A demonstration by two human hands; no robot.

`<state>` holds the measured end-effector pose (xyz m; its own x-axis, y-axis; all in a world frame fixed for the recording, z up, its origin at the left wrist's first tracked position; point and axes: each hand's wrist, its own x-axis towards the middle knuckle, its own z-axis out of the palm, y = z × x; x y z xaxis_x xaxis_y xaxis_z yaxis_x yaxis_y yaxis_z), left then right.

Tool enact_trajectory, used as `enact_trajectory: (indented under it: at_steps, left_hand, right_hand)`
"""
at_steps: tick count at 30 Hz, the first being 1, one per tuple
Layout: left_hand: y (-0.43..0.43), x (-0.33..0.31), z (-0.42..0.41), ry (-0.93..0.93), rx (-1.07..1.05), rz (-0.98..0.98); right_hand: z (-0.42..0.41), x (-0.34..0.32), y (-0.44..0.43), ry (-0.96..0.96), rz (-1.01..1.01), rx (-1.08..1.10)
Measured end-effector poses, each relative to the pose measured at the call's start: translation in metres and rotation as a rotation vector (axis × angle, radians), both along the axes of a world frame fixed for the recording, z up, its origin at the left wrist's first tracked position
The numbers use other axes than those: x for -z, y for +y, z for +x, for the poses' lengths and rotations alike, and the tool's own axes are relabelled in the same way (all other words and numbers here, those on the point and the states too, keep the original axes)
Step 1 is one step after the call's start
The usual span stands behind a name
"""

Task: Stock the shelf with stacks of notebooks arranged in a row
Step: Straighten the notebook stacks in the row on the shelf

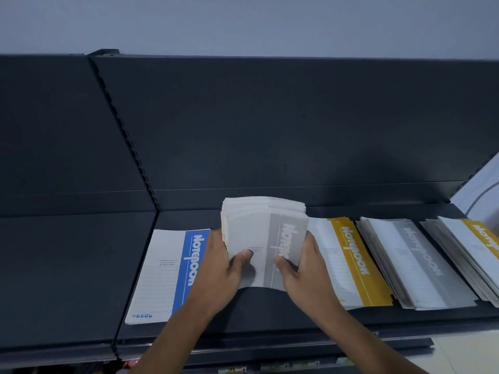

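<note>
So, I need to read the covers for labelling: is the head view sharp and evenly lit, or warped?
Head view: dim, cool light, no glare; the wide-angle lens bows the shelf and back panel; big titles on the grey-banded stack read clearly, small print blurs; a soft shadow darkens the panel at right.

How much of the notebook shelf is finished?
Done: on the shelf lie a blue notebook, then further right a yellow stack, a grey stack and a second yellow stack, in a row. In hand: the left hand and right hand grip a grey pile over the gap between blue and yellow. Left: probably setting that pile down there.
</note>
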<state>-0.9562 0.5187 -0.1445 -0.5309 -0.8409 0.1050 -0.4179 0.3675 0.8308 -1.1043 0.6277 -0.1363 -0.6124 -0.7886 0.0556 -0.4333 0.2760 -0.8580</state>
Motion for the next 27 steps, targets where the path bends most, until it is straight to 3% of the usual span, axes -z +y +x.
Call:
enact_trajectory:
  at_steps: [3,5,7,12,24,27]
  left_hand:
    - [0.000,-0.018,-0.004,-0.038,-0.114,0.005]
    - [-0.004,-0.028,-0.009,-0.176,-0.160,0.055]
    - [-0.010,-0.027,-0.012,-0.356,-0.159,0.103]
    - [-0.018,-0.002,-0.015,-0.504,-0.118,0.172]
    - [-0.027,0.000,-0.021,-0.772,-0.049,-0.056]
    - [-0.021,-0.015,-0.024,-0.742,-0.074,-0.199]
  right_hand:
    - [-0.011,-0.017,-0.009,0.034,0.098,0.017]
    - [-0.019,-0.025,-0.018,-0.064,0.201,0.027]
    - [-0.024,-0.026,-0.024,-0.145,0.332,0.024]
    - [-0.024,-0.009,-0.038,-0.083,0.554,-0.021]
    - [-0.026,0.006,-0.049,0.171,0.649,-0.050]
    - [-0.029,0.004,-0.045,0.242,0.618,-0.031]
